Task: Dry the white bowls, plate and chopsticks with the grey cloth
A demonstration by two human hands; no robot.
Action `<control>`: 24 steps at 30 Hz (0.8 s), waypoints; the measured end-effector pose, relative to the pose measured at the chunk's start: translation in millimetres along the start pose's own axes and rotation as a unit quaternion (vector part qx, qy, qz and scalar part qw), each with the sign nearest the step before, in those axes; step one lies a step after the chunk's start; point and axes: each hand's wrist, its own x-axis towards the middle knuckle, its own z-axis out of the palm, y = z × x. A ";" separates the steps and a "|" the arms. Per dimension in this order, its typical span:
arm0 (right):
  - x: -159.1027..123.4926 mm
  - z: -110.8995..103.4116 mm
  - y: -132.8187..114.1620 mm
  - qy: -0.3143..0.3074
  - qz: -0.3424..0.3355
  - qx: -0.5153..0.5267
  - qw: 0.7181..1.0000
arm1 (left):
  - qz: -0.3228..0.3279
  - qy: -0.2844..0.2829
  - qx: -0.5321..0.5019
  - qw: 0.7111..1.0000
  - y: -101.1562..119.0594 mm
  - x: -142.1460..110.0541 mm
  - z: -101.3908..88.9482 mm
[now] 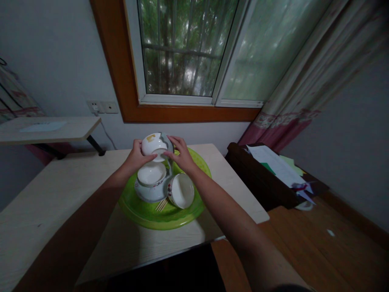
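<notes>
Both of my hands grip a white bowl [152, 142] with a yellow mark, tipped so that its base faces me. My left hand [137, 157] is closed on its left side, and my right hand [181, 154] on its right. Just below it, another white bowl [152, 173] sits upright on a plate [151, 193]. To the right a patterned bowl [184, 190] lies tilted, its inside toward me. Several chopsticks [161, 205] lie between the plate and that bowl. All of these are over a round green tray [170, 223]; what lies behind the held bowl is partly hidden.
The tray rests on a pale wooden table [45, 202] against the wall under a window. A raised shelf [45, 129] stands at the left. Right of the table is a dark cabinet [258, 178] with papers [273, 166] on it, beside a curtain [291, 105].
</notes>
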 end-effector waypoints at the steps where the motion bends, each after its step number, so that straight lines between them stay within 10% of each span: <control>1: -0.3 1.4 0.6 -0.013 -0.002 0.007 1.000 | -0.004 0.001 -0.016 1.000 -0.4 0.8 -0.6; 24: -3.7 2.0 0.2 -0.081 -0.100 -0.138 0.982 | 0.065 -0.045 0.020 0.997 -4.8 -1.6 2.6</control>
